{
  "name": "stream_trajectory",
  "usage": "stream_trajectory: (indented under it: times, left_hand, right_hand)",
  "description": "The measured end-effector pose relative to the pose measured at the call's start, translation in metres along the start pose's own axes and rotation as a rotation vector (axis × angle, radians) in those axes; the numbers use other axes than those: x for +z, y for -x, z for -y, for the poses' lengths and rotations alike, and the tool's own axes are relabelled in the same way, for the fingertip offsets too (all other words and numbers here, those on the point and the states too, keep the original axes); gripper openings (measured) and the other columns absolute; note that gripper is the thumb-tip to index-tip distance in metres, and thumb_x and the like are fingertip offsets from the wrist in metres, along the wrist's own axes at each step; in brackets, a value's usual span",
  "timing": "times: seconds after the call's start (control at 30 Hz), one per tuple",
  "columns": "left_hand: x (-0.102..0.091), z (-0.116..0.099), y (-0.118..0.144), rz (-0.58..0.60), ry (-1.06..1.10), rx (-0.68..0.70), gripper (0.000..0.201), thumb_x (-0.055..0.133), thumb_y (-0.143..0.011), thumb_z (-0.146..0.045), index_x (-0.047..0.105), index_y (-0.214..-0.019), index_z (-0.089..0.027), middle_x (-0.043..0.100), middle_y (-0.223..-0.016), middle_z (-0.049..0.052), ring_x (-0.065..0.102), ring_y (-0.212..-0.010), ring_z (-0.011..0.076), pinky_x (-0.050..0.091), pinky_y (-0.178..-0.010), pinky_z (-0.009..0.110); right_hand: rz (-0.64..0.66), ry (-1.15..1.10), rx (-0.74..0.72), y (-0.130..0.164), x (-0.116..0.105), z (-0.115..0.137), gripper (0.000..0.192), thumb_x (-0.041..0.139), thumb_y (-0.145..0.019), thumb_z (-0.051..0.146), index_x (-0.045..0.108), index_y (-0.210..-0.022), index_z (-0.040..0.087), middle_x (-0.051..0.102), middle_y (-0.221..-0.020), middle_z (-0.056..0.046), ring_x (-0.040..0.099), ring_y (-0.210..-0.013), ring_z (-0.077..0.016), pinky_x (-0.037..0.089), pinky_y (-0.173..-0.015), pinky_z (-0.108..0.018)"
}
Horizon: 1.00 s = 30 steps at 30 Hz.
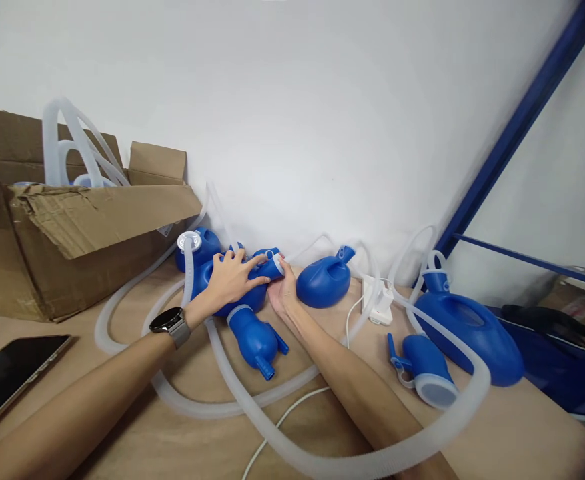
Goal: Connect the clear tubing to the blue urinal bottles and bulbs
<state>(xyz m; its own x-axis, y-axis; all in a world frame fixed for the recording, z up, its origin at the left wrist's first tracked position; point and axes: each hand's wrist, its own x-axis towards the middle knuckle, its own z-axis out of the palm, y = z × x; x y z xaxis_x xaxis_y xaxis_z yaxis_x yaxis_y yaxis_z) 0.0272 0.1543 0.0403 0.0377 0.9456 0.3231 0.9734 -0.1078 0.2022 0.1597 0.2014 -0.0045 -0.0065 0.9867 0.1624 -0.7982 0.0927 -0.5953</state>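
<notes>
Table (522, 440): pale wooden top running to a white wall, strewn with blue plastic vessels and translucent tubing.
Cardboard box (72, 233): large, open, at the far left, flaps torn and bent, loops of clear hose rising out of it.
Large blue vessel (472, 333): flat, oval bottle at the right, neck pointing up toward the wall, a hose running from it.
Corrugated hose (232, 383): whitish, ribbed, looping across the table under both forearms.
Blue bottle (237, 293): glossy deep-blue plastic, rounded body, lying against the wall just beside another one with a white cap; its short neck points right.
Second bottle (325, 283): same blue, oval, alone just right of the hands.
Funnel piece (255, 340): blue, bulbous, lying near the left wrist.
Tablet (7, 373): dark screen, at the left edge.
Left hand (232, 279): laid flat over the blue bottle's body, fingers spread, pressing rather than clasping; a watch on the wrist.
Right hand (282, 290): palm up beside the neck, fingers curled round the small white-tipped end piece (273, 265); it seems pinched, though the fingertips are partly hidden.
</notes>
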Motion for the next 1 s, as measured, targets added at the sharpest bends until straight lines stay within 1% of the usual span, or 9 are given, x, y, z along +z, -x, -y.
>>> stream_trajectory:
  times: [0.13, 0.23, 0.33, 0.4, 0.47, 0.57, 0.63, 0.7, 1.0]
  left_hand:
    - [-0.002, -0.001, -0.003, -0.019, 0.003, -0.035, 0.109, 0.019, -0.054, -0.094, 0.014, -0.151, -0.045, 0.044, -0.147, 0.008, 0.044, -0.135, 0.0235, 0.035, -0.122, 0.054]
    - [-0.002, -0.003, -0.002, -0.016, -0.042, 0.031, 0.101, 0.022, -0.059, -0.091, 0.003, -0.150, -0.051, 0.039, -0.151, 0.006, 0.044, -0.138, 0.0223, 0.035, -0.124, 0.052]
    - [0.005, -0.009, 0.002, 0.000, -0.094, 0.192, 0.080, 0.024, -0.072, -0.079, 0.010, -0.147, -0.056, 0.029, -0.159, 0.001, 0.041, -0.145, 0.0180, 0.033, -0.130, 0.047]
    - [0.012, -0.012, 0.005, -0.019, -0.102, 0.269, 0.073, 0.026, -0.077, -0.071, 0.017, -0.148, -0.053, 0.031, -0.158, 0.002, 0.044, -0.142, 0.0160, 0.034, -0.129, 0.044]
    - [0.017, -0.014, 0.005, -0.061, -0.092, 0.296, 0.071, 0.028, -0.079, -0.067, 0.020, -0.148, -0.052, 0.038, -0.154, 0.003, 0.049, -0.135, 0.0141, 0.035, -0.127, 0.041]
    - [0.020, -0.015, 0.004, -0.107, -0.061, 0.295, 0.066, 0.024, -0.081, -0.065, 0.022, -0.146, -0.053, 0.045, -0.150, -0.001, 0.052, -0.131, 0.0097, 0.036, -0.125, 0.035]
    - [0.020, -0.015, 0.003, -0.122, -0.051, 0.296, 0.065, 0.019, -0.083, -0.063, 0.027, -0.146, -0.051, 0.047, -0.149, -0.001, 0.054, -0.129, 0.0070, 0.035, -0.123, 0.031]
    - [0.020, -0.016, 0.002, -0.134, -0.040, 0.303, 0.064, 0.019, -0.083, -0.062, 0.032, -0.144, -0.048, 0.050, -0.147, -0.002, 0.055, -0.126, 0.0045, 0.036, -0.121, 0.026]
    - [0.025, -0.020, 0.004, -0.184, -0.009, 0.316, 0.062, 0.021, -0.084, -0.060, 0.045, -0.137, -0.039, 0.055, -0.141, 0.001, 0.058, -0.122, 0.0020, 0.036, -0.120, 0.023]
  right_hand:
    - [0.027, 0.021, 0.038, 0.005, 0.002, 0.001, 0.033, 0.071, -0.080, 0.036, 0.062, -0.108, 0.020, 0.072, -0.093, -0.002, 0.069, -0.092, -0.0178, 0.056, -0.094, -0.035]
    - [0.055, 0.041, 0.087, 0.010, 0.000, -0.001, 0.032, 0.065, -0.086, 0.045, 0.066, -0.102, 0.017, 0.072, -0.094, -0.005, 0.069, -0.090, -0.0191, 0.057, -0.090, -0.033]
    - [0.026, 0.035, 0.105, 0.009, -0.007, -0.006, 0.038, 0.055, -0.093, 0.054, 0.067, -0.100, 0.018, 0.073, -0.094, -0.005, 0.067, -0.083, -0.0184, 0.057, -0.077, -0.030]
    - [-0.002, 0.024, 0.110, 0.008, -0.011, -0.008, 0.040, 0.050, -0.095, 0.056, 0.067, -0.101, 0.019, 0.072, -0.093, -0.004, 0.065, -0.076, -0.0171, 0.055, -0.067, -0.028]
    - [-0.005, 0.014, 0.122, 0.008, -0.013, -0.007, 0.040, 0.049, -0.097, 0.055, 0.067, -0.106, 0.020, 0.073, -0.095, -0.003, 0.065, -0.076, -0.0165, 0.054, -0.065, -0.027]
    - [0.037, -0.008, 0.135, 0.012, -0.010, -0.003, 0.041, 0.049, -0.099, 0.051, 0.069, -0.114, 0.019, 0.074, -0.108, -0.003, 0.068, -0.096, -0.0169, 0.056, -0.083, -0.027]
    - [0.067, -0.022, 0.141, 0.015, -0.007, 0.000, 0.042, 0.047, -0.101, 0.050, 0.069, -0.116, 0.018, 0.073, -0.116, -0.004, 0.066, -0.112, -0.0172, 0.052, -0.097, -0.027]
    - [0.082, -0.023, 0.158, 0.017, -0.007, 0.002, 0.043, 0.046, -0.103, 0.050, 0.070, -0.118, 0.017, 0.073, -0.119, -0.004, 0.064, -0.118, -0.0174, 0.049, -0.104, -0.028]
    - [0.075, -0.012, 0.164, 0.018, -0.012, 0.004, 0.038, 0.048, -0.104, 0.046, 0.072, -0.112, 0.018, 0.073, -0.118, -0.004, 0.066, -0.112, -0.0141, 0.050, -0.101, -0.023]
